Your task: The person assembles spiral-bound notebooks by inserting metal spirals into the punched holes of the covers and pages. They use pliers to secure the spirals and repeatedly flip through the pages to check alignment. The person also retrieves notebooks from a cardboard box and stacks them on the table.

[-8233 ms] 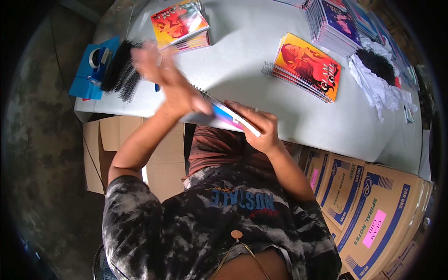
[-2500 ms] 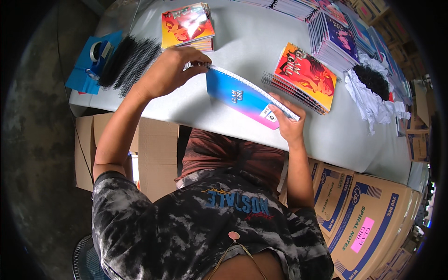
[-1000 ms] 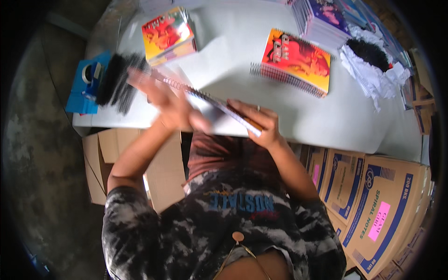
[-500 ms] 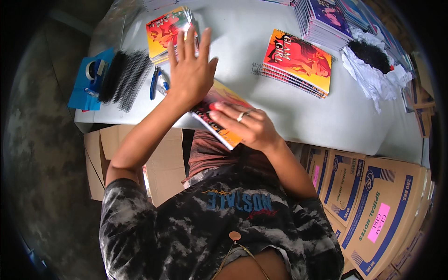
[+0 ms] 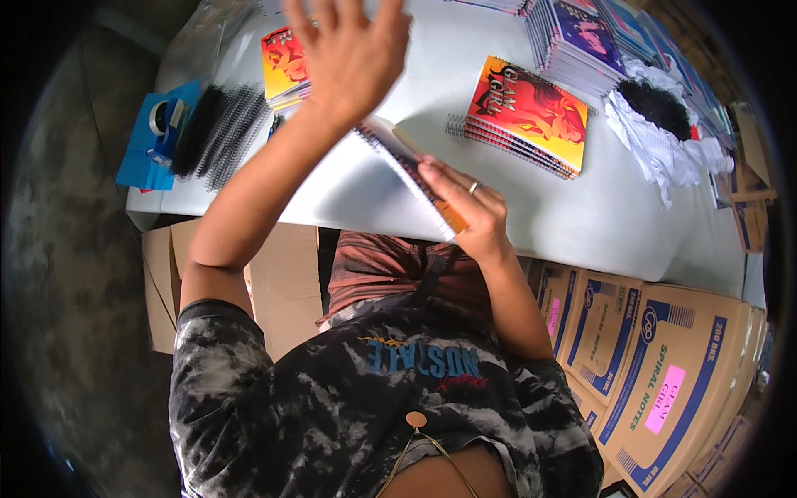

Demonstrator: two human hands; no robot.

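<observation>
My right hand (image 5: pixel 463 204) grips a spiral notebook (image 5: pixel 413 176) by its lower edge, holding it tilted just above the white table (image 5: pixel 581 207) near the front edge. My left hand (image 5: pixel 350 50) is raised above the notebook with fingers spread, holding nothing. A small stack of red and yellow spiral notebooks (image 5: pixel 281 66) lies just left of that hand. Another stack with the same cover (image 5: pixel 525 116) lies to the right.
Black spiral binding coils (image 5: pixel 222 133) and a blue tape dispenser (image 5: pixel 158 133) sit at the table's left end. Purple-covered notebook stacks (image 5: pixel 581 37) and a heap of white paper with black scraps (image 5: pixel 660 124) stand at the back right. Cardboard boxes (image 5: pixel 656 365) line the floor.
My left hand has lifted off the notebook and moved up and away. The notebook has turned from its colourful cover to showing its edge and a pale side.
</observation>
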